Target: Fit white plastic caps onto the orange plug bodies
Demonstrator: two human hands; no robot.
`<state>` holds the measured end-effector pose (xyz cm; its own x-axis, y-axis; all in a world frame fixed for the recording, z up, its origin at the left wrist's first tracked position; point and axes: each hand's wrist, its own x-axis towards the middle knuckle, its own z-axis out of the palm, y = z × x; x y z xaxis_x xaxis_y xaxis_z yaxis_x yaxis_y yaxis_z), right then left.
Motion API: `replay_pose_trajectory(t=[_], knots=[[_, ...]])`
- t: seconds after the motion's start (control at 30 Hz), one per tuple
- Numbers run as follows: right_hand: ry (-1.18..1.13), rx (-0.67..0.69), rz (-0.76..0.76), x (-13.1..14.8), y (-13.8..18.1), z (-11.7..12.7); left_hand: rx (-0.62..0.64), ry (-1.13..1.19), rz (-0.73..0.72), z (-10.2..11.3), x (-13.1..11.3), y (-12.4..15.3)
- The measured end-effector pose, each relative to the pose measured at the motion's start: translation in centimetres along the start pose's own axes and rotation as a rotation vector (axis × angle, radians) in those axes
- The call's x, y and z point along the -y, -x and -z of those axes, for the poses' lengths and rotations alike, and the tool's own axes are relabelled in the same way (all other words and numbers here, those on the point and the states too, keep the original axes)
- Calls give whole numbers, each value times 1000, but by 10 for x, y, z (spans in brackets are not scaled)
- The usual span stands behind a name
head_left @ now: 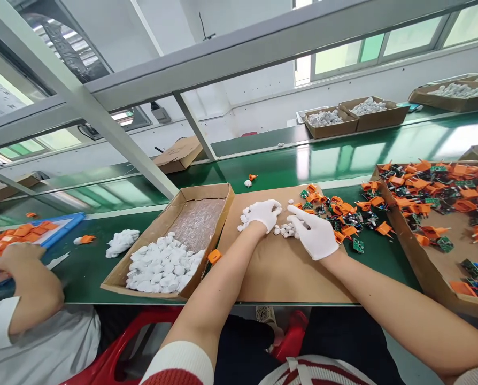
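Note:
My left hand (265, 215), in a white glove, is over a cardboard sheet (259, 272) with its fingers curled together. Whether a white lump is inside its fingers I cannot make out. My right hand (314, 233), gloved too, points left with its fingers stretched out and the thumb apart. Between the two hands lies a small heap of white lumps (287, 230), close to the right fingertips. More white lumps (244, 216) rest beside my left hand. Right of my right hand is a pile of orange plug housings with green circuit boards (343, 209).
A cardboard tray of white pieces (164, 267) stands at the left, a carton of orange plug parts (407, 243) at the right. A co-worker's arm (34, 275) reaches over a blue tray (68, 227). Boxes of white pieces (331, 128) stand behind. A metal frame (130, 144) crosses overhead.

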<state>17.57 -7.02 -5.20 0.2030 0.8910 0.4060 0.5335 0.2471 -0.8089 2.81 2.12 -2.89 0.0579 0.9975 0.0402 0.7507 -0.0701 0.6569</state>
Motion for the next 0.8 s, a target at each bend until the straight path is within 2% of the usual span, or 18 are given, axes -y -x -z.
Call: replay_pose_trajectory(t=[0.1,0.2,0.3,0.37,0.5,0.6,0.73,0.8], knots=[[-45,-95,-28,0,-4,2,49,434,-53,3,-1,7],[-42,-95,40,1,-9,4,264,868,-78,7,-7,19],[-29,-50,69,3,-14,8,513,998,-25,8,-13,29],[-105,-53,-27,5,-16,12,556,1025,-1,8,-15,31],[-390,19,-259,11,-20,17,515,1083,38,10,-12,28],[-561,104,-382,12,-20,17,424,1026,7,12,-12,28],[-581,93,-359,11,-21,16,288,872,-166,9,-16,35],[-722,196,-338,14,-22,18,211,809,-235,5,-18,39]])
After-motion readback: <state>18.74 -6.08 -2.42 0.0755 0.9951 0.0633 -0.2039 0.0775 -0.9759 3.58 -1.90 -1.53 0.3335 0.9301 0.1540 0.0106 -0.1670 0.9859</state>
